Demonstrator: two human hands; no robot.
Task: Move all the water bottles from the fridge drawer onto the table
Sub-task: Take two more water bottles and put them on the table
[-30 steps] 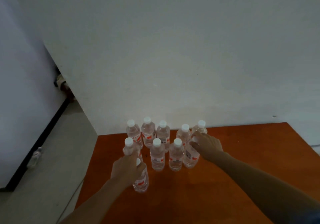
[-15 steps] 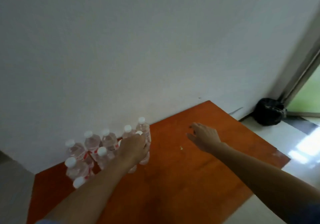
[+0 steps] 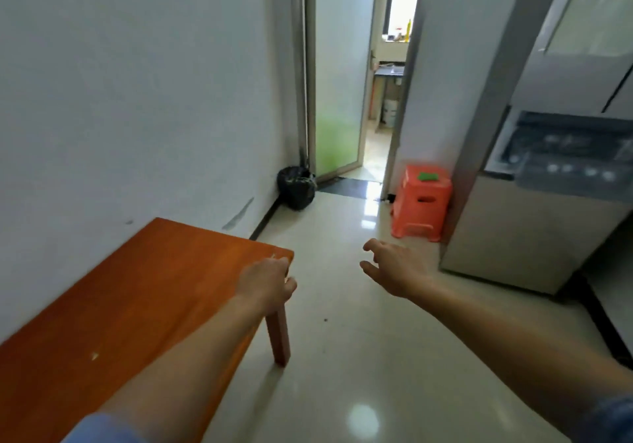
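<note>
The orange wooden table (image 3: 144,291) fills the lower left; the part in view carries no bottles. My left hand (image 3: 269,279) hovers over the table's far right corner, fingers loosely curled, holding nothing. My right hand (image 3: 394,267) is out over the floor, fingers spread and empty. At the right stands the fridge (image 3: 534,223) with its drawer (image 3: 561,154) pulled out. Several white bottle caps (image 3: 579,170) show blurred inside the drawer. The bottles placed on the table are out of view.
An orange plastic stool (image 3: 423,202) with a green item on top stands beside the fridge. A black rubbish bag (image 3: 296,187) sits in the corner by a glass door (image 3: 337,100). Glossy tiled floor (image 3: 342,357) lies between table and fridge.
The view has swung right, from the bottles on the table to the fridge. Both hands have let go of the bottles and moved right with the turn, empty.
</note>
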